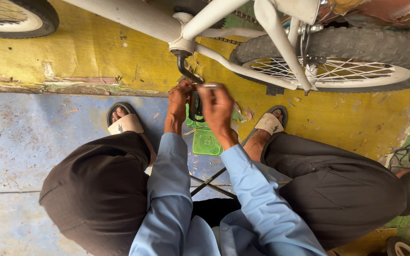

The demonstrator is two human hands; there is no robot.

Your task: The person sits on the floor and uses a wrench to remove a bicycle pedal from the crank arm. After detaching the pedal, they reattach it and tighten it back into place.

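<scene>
Seated below a white bicycle frame point(138, 19), the left hand point(179, 102) closes on the black pedal point(195, 105) at twelve o'clock; the right hand point(217, 106) grips a wrench point(210, 86), which could slip off, skinning knuckles.

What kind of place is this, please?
Probably a small bicycle repair spot: a white bicycle frame stands on a worn painted floor, and both hands work at its pedal.

Head view, straight down, close over hands point(200, 106)
</scene>
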